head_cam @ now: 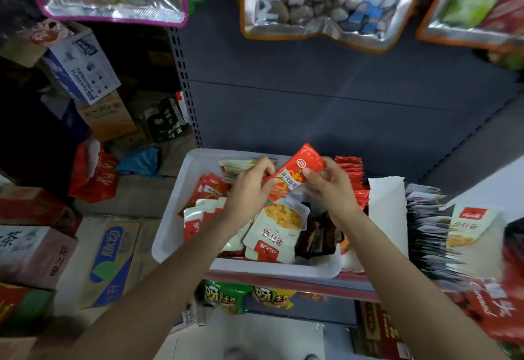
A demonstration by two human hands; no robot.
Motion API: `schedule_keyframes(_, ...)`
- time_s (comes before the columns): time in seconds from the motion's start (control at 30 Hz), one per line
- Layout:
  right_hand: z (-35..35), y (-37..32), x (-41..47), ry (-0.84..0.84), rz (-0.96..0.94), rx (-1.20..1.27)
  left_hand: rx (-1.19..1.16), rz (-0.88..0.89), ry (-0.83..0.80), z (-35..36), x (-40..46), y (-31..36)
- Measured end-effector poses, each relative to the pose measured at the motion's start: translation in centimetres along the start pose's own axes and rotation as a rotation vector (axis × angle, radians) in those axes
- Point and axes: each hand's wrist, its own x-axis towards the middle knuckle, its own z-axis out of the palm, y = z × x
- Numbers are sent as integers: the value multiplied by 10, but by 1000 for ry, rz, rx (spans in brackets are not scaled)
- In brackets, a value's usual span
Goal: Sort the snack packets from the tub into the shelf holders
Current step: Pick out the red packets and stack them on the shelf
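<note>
At the far left, stacked cartons [42,254] and a red bag [93,175] are seen on the floor beside the shelf unit; they play no part in the sort.

The white tub [175,218] is seated on the shelf edge. A large quantity of snack packets is left inside it: red packets [211,186] along the left side, white packets [276,232] piled in the middle, and dark packets [317,235] toward the right wall. The tub is judged to be far from emptied, so most of the task is outstanding.

Above the tub, one red packet [300,169] is held up between both hands. Its lower left edge is pinched by the left hand [249,186], fingers curled round it. Its right side is gripped by the right hand [331,186], with the thumb laid across the printed face. The packet is lifted clear of the pile and has not yet been placed in any holder.

Just right of the hands, a row of red packets [350,172] is filed upright behind the tub. Past a white divider [387,212], a further row of pale packets [425,226] is filed on edge in a shelf holder, fronted by a white and orange packet [470,226]. These rows are taken as sorted stock, although it cannot be told how much of it came from the tub.

The likely destination of the held packet is the red row, judged by matching colour.
</note>
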Motion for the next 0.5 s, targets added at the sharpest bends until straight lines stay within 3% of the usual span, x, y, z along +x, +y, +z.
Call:
schedule_keyframes(0.2, -78, -21, -21, 144, -164, -55, -184, -33, -145, 53, 11, 54)
schedule_keyframes(0.37, -138, -25, -33, 211, -230, -247, 48, -59, -419, 91, 6, 75)
schedule_keyframes(0.5, -158, -14, -40, 188, -203, -341, 73, -139, -540, 107, -2, 74)
